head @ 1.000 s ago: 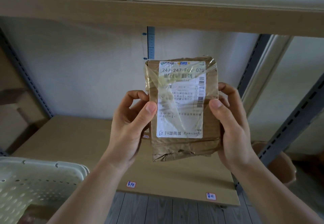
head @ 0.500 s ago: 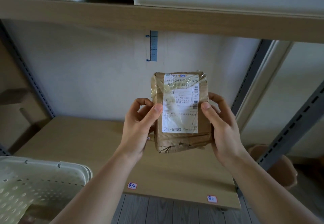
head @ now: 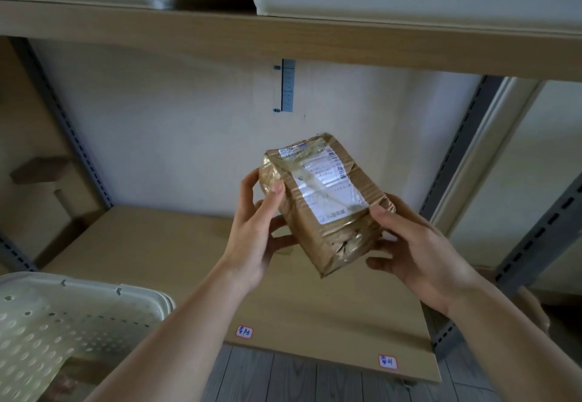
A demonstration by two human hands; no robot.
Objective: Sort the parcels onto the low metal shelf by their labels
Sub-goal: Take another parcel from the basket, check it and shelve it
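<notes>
A brown paper parcel (head: 327,212) wrapped in clear tape, with a white shipping label on its face, hangs above the low shelf board (head: 151,256). My left hand (head: 258,222) grips its left edge with the thumb on the front. My right hand (head: 419,250) supports its lower right corner from beneath. The parcel is tilted, top leaning away and to the left. Two small handwritten tags are stuck on the shelf's front edge: a left tag (head: 244,331) and a right tag (head: 387,362).
A cream perforated plastic basket (head: 63,323) sits at lower left. An upper shelf board (head: 283,39) carries white boxes overhead. Grey slotted uprights (head: 463,146) frame the bay. A brown bag (head: 535,310) lies on the floor at right.
The parcel has gone from upright and facing me to tilted and lowered toward the shelf. My right hand slid from its side to beneath its lower corner.
</notes>
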